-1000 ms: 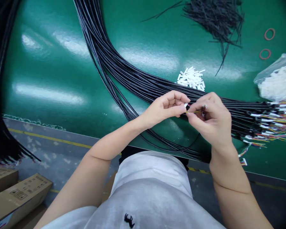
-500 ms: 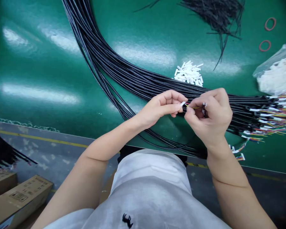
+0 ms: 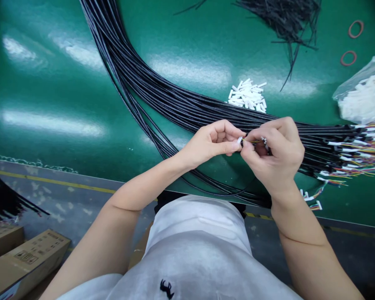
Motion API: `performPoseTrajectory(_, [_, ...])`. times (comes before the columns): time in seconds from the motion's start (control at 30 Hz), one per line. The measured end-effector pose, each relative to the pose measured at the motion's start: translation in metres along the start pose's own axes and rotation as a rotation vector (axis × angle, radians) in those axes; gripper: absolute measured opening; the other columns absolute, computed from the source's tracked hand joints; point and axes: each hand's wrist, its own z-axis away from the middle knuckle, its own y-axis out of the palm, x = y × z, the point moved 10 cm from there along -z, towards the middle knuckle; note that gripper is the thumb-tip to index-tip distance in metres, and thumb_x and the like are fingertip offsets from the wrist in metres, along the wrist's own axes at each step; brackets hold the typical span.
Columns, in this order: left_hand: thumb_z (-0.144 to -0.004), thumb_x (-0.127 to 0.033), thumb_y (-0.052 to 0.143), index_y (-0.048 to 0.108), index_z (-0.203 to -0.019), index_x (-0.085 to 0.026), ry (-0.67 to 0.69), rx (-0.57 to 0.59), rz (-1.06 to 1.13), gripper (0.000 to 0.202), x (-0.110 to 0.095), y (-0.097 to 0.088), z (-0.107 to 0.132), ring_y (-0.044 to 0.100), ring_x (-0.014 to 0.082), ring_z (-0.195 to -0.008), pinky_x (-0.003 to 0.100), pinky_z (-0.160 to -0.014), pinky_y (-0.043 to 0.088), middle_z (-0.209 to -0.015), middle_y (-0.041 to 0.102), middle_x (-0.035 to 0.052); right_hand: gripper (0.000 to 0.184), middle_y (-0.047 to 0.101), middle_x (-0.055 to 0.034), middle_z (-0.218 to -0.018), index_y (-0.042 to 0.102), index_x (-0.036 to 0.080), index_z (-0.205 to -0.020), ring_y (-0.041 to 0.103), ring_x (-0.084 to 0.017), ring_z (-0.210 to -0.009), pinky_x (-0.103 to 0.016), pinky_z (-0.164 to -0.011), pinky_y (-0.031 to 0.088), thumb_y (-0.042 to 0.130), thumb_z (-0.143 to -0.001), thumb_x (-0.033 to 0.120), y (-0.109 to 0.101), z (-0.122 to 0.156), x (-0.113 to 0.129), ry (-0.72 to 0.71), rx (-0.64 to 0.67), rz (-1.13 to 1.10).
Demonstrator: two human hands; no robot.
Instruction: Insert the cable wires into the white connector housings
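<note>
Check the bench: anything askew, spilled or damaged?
Nothing clearly spilled. A few cables stray from the main bundle toward the near edge, and some black strips trail outside their pile. The table shows a ragged pale line along its near edge at left; can't tell if that's damage.

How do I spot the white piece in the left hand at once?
On the green table, find the black cables curving across it. In front of them, the left hand pinches the white piece, beside the right hand. Unlike the white heap beyond the cables, it is held.
</note>
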Motion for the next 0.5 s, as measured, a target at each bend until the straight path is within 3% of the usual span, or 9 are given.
performPoseTrajectory(0.1, [-0.074, -0.038, 0.096, 0.069, -0.095, -0.019, 0.031, -0.024, -0.025, 0.039, -0.003, -0.002, -0.001, 0.062, 0.0068, -0.075, 0.021, -0.07, 0.051, -0.083, 0.068, -0.0019, 0.014, 0.062, -0.0031, -0.086, 0.067, 0.027, -0.081, 0.048, -0.015, -0.061, -0.033, -0.051, 0.042, 0.071, -0.088, 0.016, 0.004, -0.001, -0.012, 0.084, 0.033, -0.071])
performPoseTrajectory(0.2, [-0.081, -0.035, 0.087, 0.07, -0.1, -0.02, 0.068, -0.097, -0.028, 0.029, -0.009, -0.009, -0.002, 0.057, 0.0064, -0.073, 0.02, -0.066, 0.047, -0.085, 0.064, -0.0019, 0.006, 0.059, -0.0001, -0.08, 0.069, 0.028, -0.089, 0.053, -0.014, -0.063, -0.029, -0.05, 0.044, 0.075, -0.091, 0.026, 0.017, 0.0, -0.036, 0.276, 0.12, -0.323])
performPoseTrajectory(0.33, [-0.081, -0.026, 0.075, 0.071, -0.096, -0.018, 0.049, -0.166, -0.001, 0.017, -0.014, -0.015, -0.002, 0.045, 0.0059, -0.065, 0.021, -0.059, 0.039, -0.078, 0.057, -0.0027, 0.026, 0.06, 0.0025, -0.083, 0.063, 0.026, -0.09, 0.052, -0.009, -0.051, -0.024, -0.04, 0.042, 0.076, -0.095, 0.048, 0.03, 0.004, -0.06, 0.504, 0.19, -0.685])
performPoseTrajectory(0.5, [-0.078, -0.022, 0.072, 0.07, -0.094, -0.016, 0.023, -0.19, 0.017, 0.017, -0.013, -0.017, -0.001, 0.043, 0.0056, -0.064, 0.02, -0.058, 0.036, -0.074, 0.053, -0.0035, 0.039, 0.058, 0.0029, -0.085, 0.058, 0.026, -0.087, 0.059, -0.009, -0.054, -0.023, -0.043, 0.05, 0.076, -0.093, 0.061, 0.031, 0.004, -0.069, 0.577, 0.196, -0.737])
